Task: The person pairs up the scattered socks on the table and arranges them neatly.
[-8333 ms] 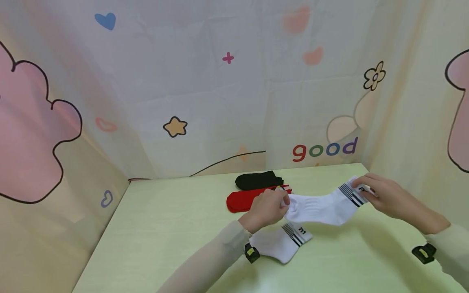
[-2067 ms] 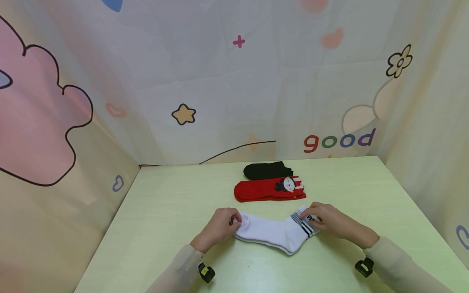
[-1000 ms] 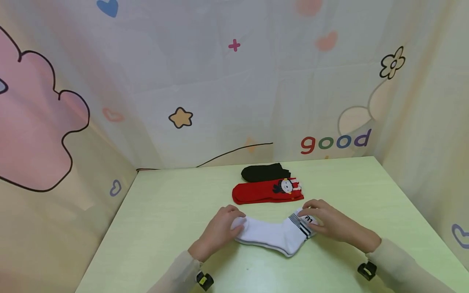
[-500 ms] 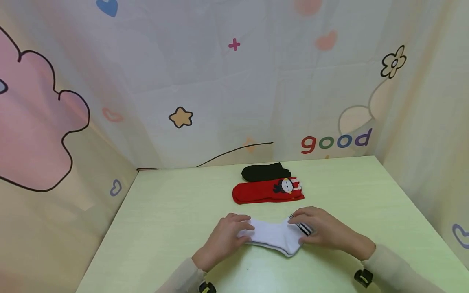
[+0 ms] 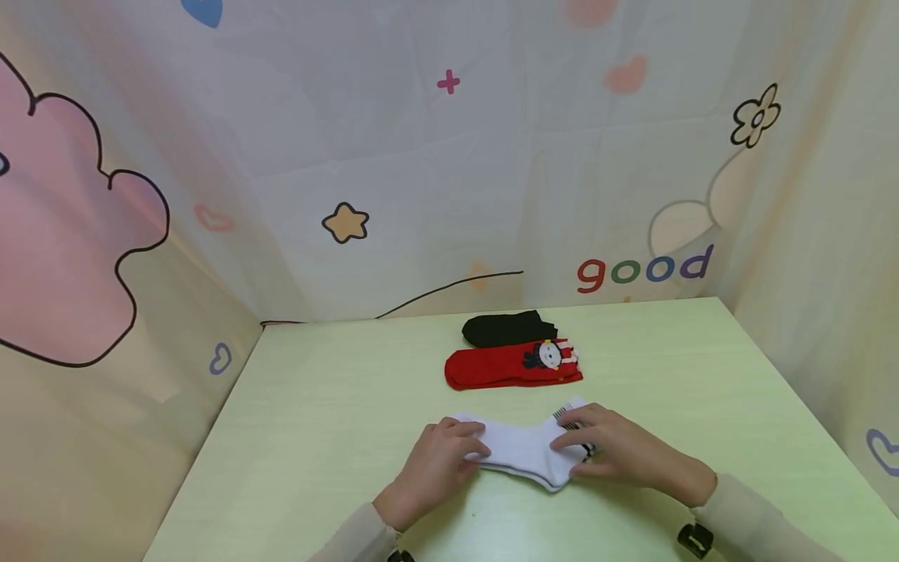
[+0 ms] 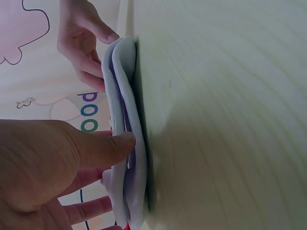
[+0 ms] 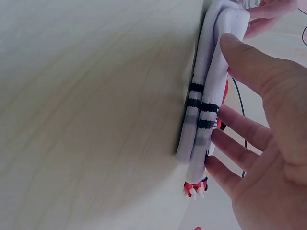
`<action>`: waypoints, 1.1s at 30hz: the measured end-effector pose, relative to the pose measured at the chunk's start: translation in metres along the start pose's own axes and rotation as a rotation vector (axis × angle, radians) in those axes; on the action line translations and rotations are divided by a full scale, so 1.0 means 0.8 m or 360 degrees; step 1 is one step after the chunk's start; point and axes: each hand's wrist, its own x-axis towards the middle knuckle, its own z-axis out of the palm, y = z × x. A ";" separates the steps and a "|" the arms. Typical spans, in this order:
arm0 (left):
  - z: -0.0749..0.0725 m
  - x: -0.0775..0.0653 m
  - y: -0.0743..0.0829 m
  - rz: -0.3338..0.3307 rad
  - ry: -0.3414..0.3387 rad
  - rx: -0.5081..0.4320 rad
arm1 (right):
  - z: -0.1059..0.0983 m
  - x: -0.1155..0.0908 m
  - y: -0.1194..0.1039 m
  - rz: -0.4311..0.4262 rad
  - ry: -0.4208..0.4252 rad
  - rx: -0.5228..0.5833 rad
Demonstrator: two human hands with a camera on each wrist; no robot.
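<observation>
Two white ankle socks (image 5: 516, 446), one laid on the other, lie flat on the table with dark stripes near the cuffs. My left hand (image 5: 437, 468) rests over the toe end, fingers spread on top and thumb touching the front edge, as the left wrist view shows on the stacked socks (image 6: 125, 86). At the cuff end, my right hand (image 5: 621, 449) covers much of the stripes. In the right wrist view its fingers are extended against the upper sock (image 7: 209, 108), with the thumb at the heel's edge.
Behind the white socks lie red socks (image 5: 492, 367) with a cartoon face near the cuff. Black socks (image 5: 502, 329) lie just beyond them. A printed curtain (image 5: 393, 156) hangs behind the pale green table (image 5: 316, 390) and along both sides.
Earlier both hands held one white sock up above the other; now it lies on top of it. Both hands have let go of the ends and slid inward along the pair.
</observation>
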 end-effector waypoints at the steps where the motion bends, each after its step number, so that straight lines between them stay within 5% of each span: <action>1: 0.001 0.000 0.000 -0.0002 -0.0002 0.0014 | 0.000 0.000 0.000 -0.0005 0.0002 -0.0011; 33: 0.004 0.008 -0.003 0.0013 -0.0051 0.0096 | 0.008 -0.001 0.000 -0.0002 0.0045 -0.0074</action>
